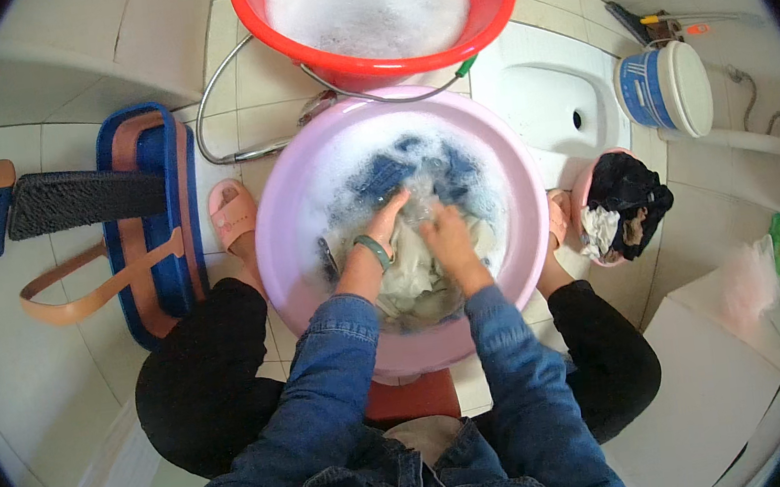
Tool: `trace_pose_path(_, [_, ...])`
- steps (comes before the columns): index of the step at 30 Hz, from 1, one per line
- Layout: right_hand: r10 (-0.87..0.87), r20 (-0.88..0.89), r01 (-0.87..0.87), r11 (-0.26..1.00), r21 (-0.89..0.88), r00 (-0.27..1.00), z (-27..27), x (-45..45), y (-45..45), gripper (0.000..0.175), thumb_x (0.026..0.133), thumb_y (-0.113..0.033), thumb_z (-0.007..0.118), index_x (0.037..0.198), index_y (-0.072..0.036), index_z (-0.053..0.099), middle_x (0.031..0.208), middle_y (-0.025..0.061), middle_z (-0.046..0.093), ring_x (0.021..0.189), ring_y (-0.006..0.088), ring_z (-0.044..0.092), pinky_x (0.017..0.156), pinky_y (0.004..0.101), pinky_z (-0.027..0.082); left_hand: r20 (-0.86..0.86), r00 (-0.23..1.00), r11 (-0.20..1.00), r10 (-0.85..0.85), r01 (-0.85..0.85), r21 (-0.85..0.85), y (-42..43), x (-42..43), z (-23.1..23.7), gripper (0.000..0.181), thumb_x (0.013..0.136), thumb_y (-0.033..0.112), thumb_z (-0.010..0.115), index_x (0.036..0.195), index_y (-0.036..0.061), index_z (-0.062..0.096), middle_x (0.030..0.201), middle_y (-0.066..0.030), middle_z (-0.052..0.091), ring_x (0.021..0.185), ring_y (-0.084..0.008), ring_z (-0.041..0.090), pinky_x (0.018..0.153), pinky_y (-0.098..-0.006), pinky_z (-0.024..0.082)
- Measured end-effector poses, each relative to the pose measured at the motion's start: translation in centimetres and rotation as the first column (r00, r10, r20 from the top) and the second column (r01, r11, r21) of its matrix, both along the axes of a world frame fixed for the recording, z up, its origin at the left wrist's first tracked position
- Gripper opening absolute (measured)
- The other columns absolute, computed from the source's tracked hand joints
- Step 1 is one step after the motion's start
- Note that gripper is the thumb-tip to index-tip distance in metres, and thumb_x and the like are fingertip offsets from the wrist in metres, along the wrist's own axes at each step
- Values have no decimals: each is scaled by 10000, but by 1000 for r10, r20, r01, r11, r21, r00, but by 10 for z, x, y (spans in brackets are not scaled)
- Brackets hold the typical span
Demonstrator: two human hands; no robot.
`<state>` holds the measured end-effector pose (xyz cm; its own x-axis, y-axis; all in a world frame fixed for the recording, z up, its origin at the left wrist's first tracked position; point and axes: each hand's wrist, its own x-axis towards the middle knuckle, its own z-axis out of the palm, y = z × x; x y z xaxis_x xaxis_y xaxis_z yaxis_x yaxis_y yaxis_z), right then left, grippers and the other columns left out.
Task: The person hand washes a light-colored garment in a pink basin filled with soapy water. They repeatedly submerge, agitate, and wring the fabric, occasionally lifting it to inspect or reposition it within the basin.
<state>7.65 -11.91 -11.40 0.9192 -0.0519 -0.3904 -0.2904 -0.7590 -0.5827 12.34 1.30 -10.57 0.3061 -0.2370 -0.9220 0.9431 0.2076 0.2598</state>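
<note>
A pinkish-purple plastic basin (413, 350) full of sudsy water stands between my feet. Inside, a pale garment (403, 263) lies wet on the near side, and dark blue cloth (382, 174) shows through the foam beyond it. My left hand (384, 231), with a green bangle (372, 251) at the wrist, is at the pale garment's far left side. Across from it, my right hand (450, 238) is blurred, its fingers curled down at the garment's right. Water splashes between both hands and hides the fingertips, so I cannot tell how firmly either holds the cloth.
A red bucket (384, 65) of foamy water stands beyond the basin, its handle overhanging the rim. Right are a squat toilet (554, 98), a lidded white tub (668, 90) and a small pink container of clothes (627, 205). Left sit a blue mop bucket (186, 194) and black brush head (82, 199).
</note>
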Motion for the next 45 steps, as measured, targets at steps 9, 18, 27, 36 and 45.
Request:
trace_pose_path(9, [-91,29,95,975,-200,995,40,3,31,414,891,-393,429,815,-47,643,803,238,625,738,417,602,674,494,473,337,940,993,-47,6,122,-23,-66,-90,516,830,348,560,1170,-41,557,1265,-185,511,1172,-306,470,964,-395,374])
trace_pose_path(18, [5,274,3,1000,-31,962,72,-47,68,409,899,-371,414,818,-38,637,797,237,632,729,398,615,659,489,479,15,953,879,303,-274,-391,9,-70,-62,395,862,352,540,1042,11,630,1025,-146,635,933,-266,594,816,-368,459])
trace_pose_path(27, [80,111,-65,989,-136,991,84,-34,75,459,903,-414,382,844,-34,630,784,236,631,690,427,602,652,496,471,72,905,896,420,-401,-192,-1,-64,-96,419,865,353,541,1128,30,586,1078,-129,600,980,-216,538,897,-331,409])
trace_pose_path(36, [-354,338,416,900,-132,872,23,9,-10,323,858,-274,558,1085,-46,528,968,222,556,899,408,544,774,468,441,562,823,976,-87,-43,214,-4,-21,-12,746,818,399,632,1370,13,311,1349,-173,414,1232,-283,408,1029,-395,319])
trace_pose_path(45, [126,-348,-246,912,-327,929,-79,19,-27,330,828,-252,536,1107,-78,566,813,242,613,850,377,606,763,454,475,217,760,714,-613,414,565,-24,-23,-56,539,878,325,516,1315,25,417,1244,-243,496,1121,-411,477,922,-473,408])
